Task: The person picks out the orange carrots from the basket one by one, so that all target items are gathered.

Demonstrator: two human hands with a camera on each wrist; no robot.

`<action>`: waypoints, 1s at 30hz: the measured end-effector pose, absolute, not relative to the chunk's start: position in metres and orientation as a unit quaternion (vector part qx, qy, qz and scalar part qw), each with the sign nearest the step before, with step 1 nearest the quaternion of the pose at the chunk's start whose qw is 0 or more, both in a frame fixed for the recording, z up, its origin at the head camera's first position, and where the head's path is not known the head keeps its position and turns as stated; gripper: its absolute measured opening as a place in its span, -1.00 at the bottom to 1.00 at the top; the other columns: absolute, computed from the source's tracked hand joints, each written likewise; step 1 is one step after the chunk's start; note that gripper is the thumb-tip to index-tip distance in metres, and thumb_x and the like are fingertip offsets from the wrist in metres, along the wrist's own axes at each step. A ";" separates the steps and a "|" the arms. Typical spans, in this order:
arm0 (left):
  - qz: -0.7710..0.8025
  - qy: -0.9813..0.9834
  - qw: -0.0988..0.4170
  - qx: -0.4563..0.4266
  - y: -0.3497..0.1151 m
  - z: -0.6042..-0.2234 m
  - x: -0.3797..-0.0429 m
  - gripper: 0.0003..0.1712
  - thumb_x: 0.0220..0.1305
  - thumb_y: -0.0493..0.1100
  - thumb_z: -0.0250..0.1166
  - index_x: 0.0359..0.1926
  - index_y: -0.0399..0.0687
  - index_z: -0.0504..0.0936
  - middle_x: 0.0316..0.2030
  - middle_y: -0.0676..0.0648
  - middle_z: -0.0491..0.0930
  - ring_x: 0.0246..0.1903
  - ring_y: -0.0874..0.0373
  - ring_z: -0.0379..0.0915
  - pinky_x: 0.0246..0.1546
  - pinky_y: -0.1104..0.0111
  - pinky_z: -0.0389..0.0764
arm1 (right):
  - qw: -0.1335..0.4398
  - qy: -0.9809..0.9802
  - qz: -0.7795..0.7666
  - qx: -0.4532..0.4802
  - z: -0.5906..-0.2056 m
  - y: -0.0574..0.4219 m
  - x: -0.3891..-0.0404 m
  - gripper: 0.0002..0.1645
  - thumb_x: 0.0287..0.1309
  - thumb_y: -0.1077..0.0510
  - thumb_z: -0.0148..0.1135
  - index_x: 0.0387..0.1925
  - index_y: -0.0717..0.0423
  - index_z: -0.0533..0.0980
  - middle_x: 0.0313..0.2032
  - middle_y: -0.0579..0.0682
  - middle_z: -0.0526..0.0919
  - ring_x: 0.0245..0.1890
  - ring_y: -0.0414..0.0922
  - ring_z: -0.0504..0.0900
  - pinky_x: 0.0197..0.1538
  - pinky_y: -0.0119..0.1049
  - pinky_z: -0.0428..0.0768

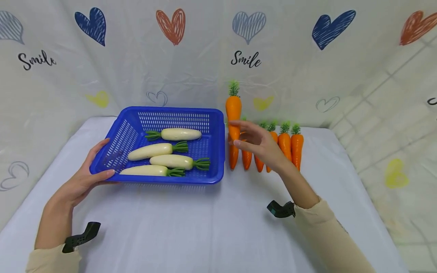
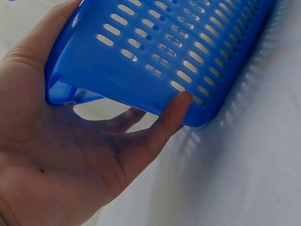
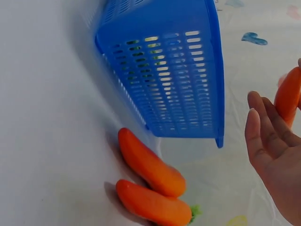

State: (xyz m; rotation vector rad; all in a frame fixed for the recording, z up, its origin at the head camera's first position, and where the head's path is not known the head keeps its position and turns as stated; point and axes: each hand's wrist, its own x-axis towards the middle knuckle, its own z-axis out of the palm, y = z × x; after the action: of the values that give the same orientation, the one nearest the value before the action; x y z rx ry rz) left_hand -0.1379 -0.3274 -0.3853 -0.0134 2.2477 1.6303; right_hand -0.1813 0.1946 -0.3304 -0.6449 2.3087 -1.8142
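My left hand (image 1: pixel 80 178) grips the left end of a blue plastic basket (image 1: pixel 220 151), its thumb over the front rim. In the left wrist view, fingers (image 2: pixel 176 110) reach against the slotted side. Several white radishes (image 1: pixel 181 134) with green stems lie inside. Right of the basket, my right hand (image 1: pixel 257 142) holds an orange carrot (image 1: pixel 233 108) upright by its lower part, leafy top upward. This carrot (image 3: pixel 288 96) is partly hidden behind the fingers in the right wrist view. Below that hand, several other carrots (image 1: pixel 297 148) lie side by side, some covered by it.
A white cloth (image 1: pixel 218 227) covers the table. Behind it hangs a pale curtain (image 1: pixel 205 64) printed with hearts and "Smile". The leftmost lying carrot (image 1: pixel 233 157) is close beside the basket's right wall.
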 end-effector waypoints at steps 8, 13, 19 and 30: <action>0.589 0.789 0.177 0.001 -0.327 -0.386 -0.138 0.08 0.47 -0.13 0.22 0.56 0.87 -0.29 0.60 -0.28 -0.33 0.38 -0.23 0.02 -0.07 0.52 0.65 | 0.039 0.774 -0.585 -0.238 -0.339 0.211 -0.178 -0.36 0.35 0.29 0.30 0.43 0.07 0.44 0.39 0.08 0.50 0.17 -0.05 0.57 0.23 -0.41 0.64; 0.584 0.793 0.175 0.001 -0.328 -0.386 -0.138 0.08 0.47 -0.12 0.22 0.56 0.88 -0.30 0.61 -0.30 -0.35 0.40 -0.27 0.00 -0.07 0.52 0.65 | 0.046 0.784 -0.578 -0.221 -0.344 0.223 -0.175 -0.37 0.37 0.25 0.29 0.43 0.00 0.45 0.37 -0.04 0.52 0.10 -0.06 0.62 0.20 -0.43 0.63; 0.583 0.793 0.177 0.001 -0.327 -0.385 -0.139 0.09 0.48 -0.12 0.22 0.55 0.89 -0.31 0.61 -0.30 -0.35 0.41 -0.32 -0.02 -0.07 0.53 0.65 | 0.050 0.795 -0.570 -0.200 -0.348 0.237 -0.171 -0.38 0.38 0.24 0.28 0.43 0.04 0.44 0.38 -0.06 0.50 0.12 -0.07 0.61 0.20 -0.45 0.62; 0.583 0.792 0.179 0.006 -0.329 -0.386 -0.139 0.08 0.47 -0.12 0.21 0.56 0.87 -0.30 0.61 -0.29 -0.33 0.37 -0.15 0.07 -0.05 0.51 0.65 | 0.048 0.823 -0.541 -0.168 -0.358 0.254 -0.164 -0.39 0.40 0.18 0.28 0.44 0.00 0.43 0.30 -0.08 0.53 0.05 -0.14 0.63 0.14 -0.50 0.62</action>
State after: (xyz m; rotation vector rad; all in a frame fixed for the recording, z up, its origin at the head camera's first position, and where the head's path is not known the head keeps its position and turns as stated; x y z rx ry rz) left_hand -0.1389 -0.3292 -0.3863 0.0183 2.2408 1.6494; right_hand -0.1642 0.2539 -0.3579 -0.5132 2.5092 -1.6481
